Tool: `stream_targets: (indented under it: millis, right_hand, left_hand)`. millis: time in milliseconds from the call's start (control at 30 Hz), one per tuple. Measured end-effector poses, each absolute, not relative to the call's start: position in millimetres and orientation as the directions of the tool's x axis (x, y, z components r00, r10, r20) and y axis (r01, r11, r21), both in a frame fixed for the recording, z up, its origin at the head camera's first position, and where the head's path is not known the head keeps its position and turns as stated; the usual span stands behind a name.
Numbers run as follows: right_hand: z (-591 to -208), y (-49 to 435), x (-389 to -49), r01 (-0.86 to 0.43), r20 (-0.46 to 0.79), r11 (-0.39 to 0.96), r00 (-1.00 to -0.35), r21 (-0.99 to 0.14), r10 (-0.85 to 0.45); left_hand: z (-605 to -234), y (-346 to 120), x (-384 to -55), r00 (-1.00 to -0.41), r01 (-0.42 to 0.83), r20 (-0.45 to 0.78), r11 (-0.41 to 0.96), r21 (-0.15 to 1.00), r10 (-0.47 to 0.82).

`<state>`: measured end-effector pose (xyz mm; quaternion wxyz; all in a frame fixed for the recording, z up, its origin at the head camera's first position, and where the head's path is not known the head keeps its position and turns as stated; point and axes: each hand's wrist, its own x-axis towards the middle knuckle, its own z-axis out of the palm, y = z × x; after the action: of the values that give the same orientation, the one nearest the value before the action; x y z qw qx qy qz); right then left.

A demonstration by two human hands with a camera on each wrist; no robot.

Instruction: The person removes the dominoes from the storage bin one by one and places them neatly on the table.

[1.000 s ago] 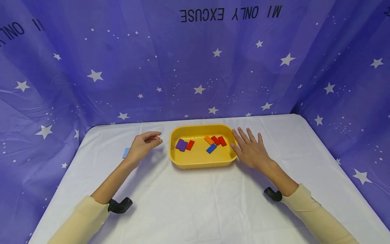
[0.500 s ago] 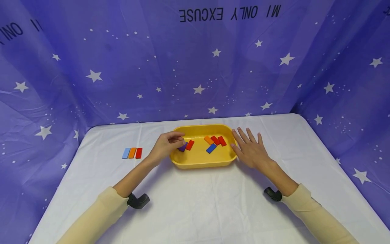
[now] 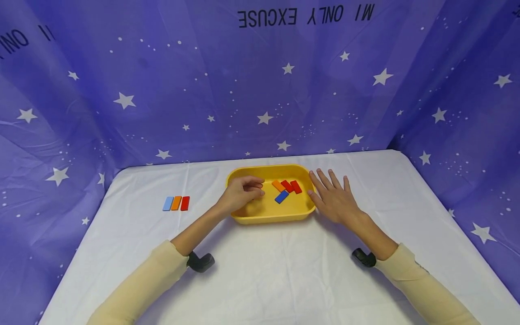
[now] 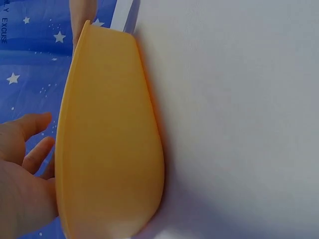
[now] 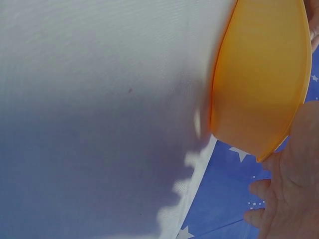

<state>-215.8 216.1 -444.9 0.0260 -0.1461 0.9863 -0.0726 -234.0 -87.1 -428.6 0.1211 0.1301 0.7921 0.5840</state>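
Note:
A yellow tray point(image 3: 268, 220) stands on the table with small rectangular tiles inside. My left hand point(image 3: 240, 197) is over its left half, fingers loosely bent and thumb apart, with nothing seen between them. In the left wrist view the left hand point(image 4: 25, 174) shows beyond the tray's rim. An orange tile point(image 3: 278, 186), a red tile point(image 3: 296, 187), another red tile point(image 3: 286, 186) and a blue tile point(image 3: 281, 197) lie right of its fingertips. The tray's left-side tiles are hidden under this hand. My right hand point(image 3: 335, 201), fingers spread, rests at the tray's right rim.
Left of the tray, a light blue tile point(image 3: 168, 203), an orange tile point(image 3: 176, 203) and a red tile point(image 3: 185, 203) lie in a row on the white tablecloth point(image 3: 268, 271). A purple starred curtain point(image 3: 227, 90) closes off the back and sides.
My left hand has moved right, from beside the tray to over its left half, uncovering the row of tiles and covering the purple and red ones. The right hand has stayed put.

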Motion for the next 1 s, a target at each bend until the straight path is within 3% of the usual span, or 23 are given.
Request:
stream_targets:
  millis: [1000]
  right_hand:
    - [-443,215,-216,-0.28,-0.035,0.948,-0.957,-0.148,-0.288]
  left_hand:
    - [-441,-49,-247,-0.896,0.106,-0.089,0.405,0.908,0.435]
